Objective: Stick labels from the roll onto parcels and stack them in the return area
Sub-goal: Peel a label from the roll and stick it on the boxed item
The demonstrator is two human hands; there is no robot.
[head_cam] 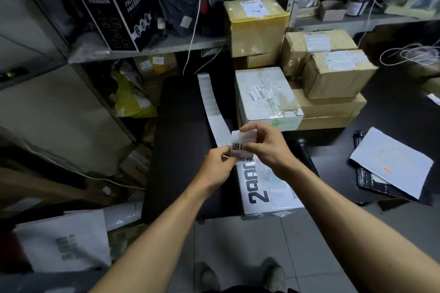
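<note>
A white label [242, 144] printed with bold black characters is pinched from both sides above the black table [181, 145]: its lower left edge is held between the thumb and curled fingers of the left hand [217, 166], while its upper right part is gripped by the fingertips of the right hand [266, 144]. The label strip [210, 104] (a long white ribbon) trails from the label up across the table toward the shelf. Directly below the hands a white parcel [264, 188] with large dark lettering lies on the table's near edge. Just behind the hands, a white box [264, 97] is set against stacked brown cardboard boxes [333, 74].
</note>
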